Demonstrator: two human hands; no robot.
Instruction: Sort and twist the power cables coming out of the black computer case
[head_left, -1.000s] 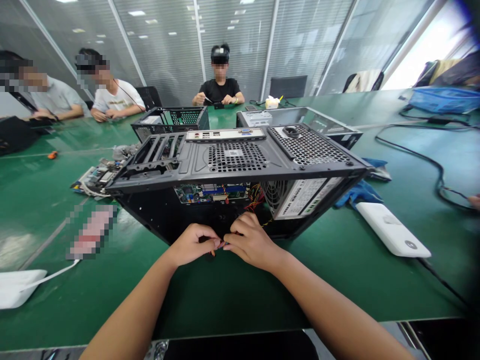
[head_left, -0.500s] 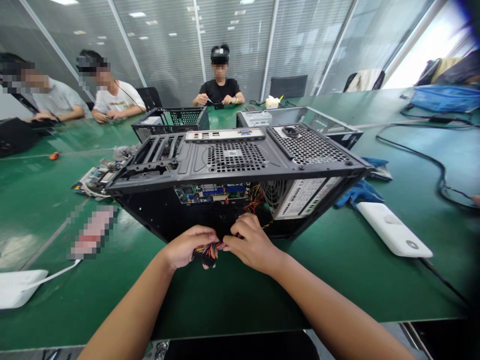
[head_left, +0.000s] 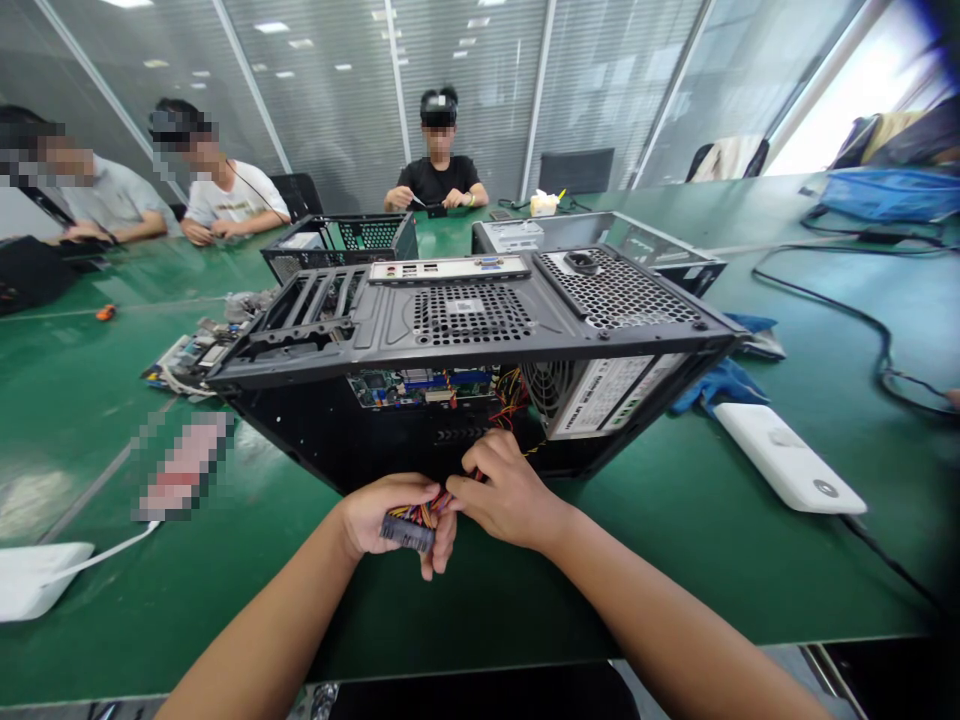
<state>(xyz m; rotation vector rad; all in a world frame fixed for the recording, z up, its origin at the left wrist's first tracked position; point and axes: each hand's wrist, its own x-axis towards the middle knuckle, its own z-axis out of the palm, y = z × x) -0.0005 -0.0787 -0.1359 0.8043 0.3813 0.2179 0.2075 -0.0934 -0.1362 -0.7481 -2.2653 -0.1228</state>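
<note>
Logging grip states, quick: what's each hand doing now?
Left hand: closed on the wire bundle.
Right hand: closed on the same wires.

The computer case [head_left: 480,345] stands on the table [head_left: 480,620], between the phone [head_left: 187,465] and the power bank [head_left: 789,458].

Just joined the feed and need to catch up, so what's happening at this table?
A person's left hand holds a dark plug on a bundle of coloured wires, and the right hand pinches the wires close beside it. Both hands are just in front of an open computer case, with a circuit board and a fan showing inside. The plug is out in the open, not joined to anything visible except its wires.
</note>
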